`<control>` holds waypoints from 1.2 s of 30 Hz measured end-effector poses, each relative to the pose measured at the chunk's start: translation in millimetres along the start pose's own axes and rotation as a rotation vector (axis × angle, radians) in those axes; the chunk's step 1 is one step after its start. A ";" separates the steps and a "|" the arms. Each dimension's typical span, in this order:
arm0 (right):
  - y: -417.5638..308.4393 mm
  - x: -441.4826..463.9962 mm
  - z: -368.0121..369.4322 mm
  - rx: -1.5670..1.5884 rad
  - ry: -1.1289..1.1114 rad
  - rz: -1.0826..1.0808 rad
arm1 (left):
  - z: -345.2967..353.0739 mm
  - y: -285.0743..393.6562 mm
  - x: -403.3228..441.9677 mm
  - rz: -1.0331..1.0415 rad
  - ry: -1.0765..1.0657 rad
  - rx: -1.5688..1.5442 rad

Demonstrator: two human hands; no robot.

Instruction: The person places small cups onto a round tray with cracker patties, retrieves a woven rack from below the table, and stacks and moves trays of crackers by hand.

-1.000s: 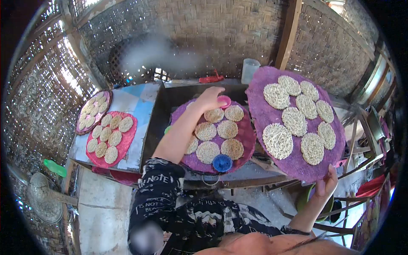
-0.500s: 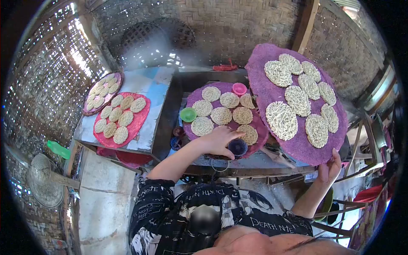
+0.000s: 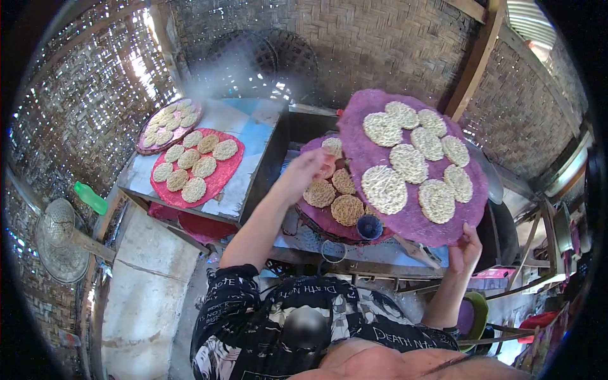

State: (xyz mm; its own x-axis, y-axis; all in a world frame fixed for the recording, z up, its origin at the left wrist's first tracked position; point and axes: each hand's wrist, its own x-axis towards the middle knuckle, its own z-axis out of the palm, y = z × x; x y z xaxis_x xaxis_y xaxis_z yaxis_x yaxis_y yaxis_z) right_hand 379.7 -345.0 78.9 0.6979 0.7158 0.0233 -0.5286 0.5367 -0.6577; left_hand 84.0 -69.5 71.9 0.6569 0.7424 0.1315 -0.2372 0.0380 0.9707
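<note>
My right hand [image 3: 467,248] grips the near edge of a round purple mat [image 3: 373,158], tilted and raised on the right. Several flat, round noodle cakes [image 3: 385,190] lie on it. My left hand [image 3: 305,172] hovers over a lower purple mat [image 3: 310,212], its fingers smeared by motion. Something pinkish shows by its fingertips; I cannot make out whether it is held. More noodle cakes [image 3: 347,209] lie on the lower mat, partly covered by my hand and the raised mat. A dark blue cup [image 3: 369,227] sits at the lower mat's near edge.
Left of the dark box, a table [image 3: 221,206] bears a red mat [image 3: 221,174] and a round tray [image 3: 140,140] with more noodle cakes. Steam rises near the woven wall [image 3: 380,38]. A green bottle [image 3: 90,197] is at far left. A wooden post [image 3: 478,63] stands at back right.
The raised mat has moved left with my right hand and covers more of the lower mat. My left hand has left the blue cup, moving up and left. The green cup no longer shows.
</note>
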 end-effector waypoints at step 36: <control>129.4 18.9 -13.2 -0.197 -0.107 0.321 | -46.2 -64.0 -73.0 -0.126 0.343 0.048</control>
State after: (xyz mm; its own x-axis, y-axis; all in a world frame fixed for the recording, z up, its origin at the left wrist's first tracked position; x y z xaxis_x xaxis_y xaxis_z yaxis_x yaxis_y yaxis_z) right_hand 330.9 -267.9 -15.7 0.4522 0.8815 -0.1361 -0.6018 0.1889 -0.7760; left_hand 18.2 -95.2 -9.1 0.3984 0.9154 -0.0573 -0.1306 0.1185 0.9843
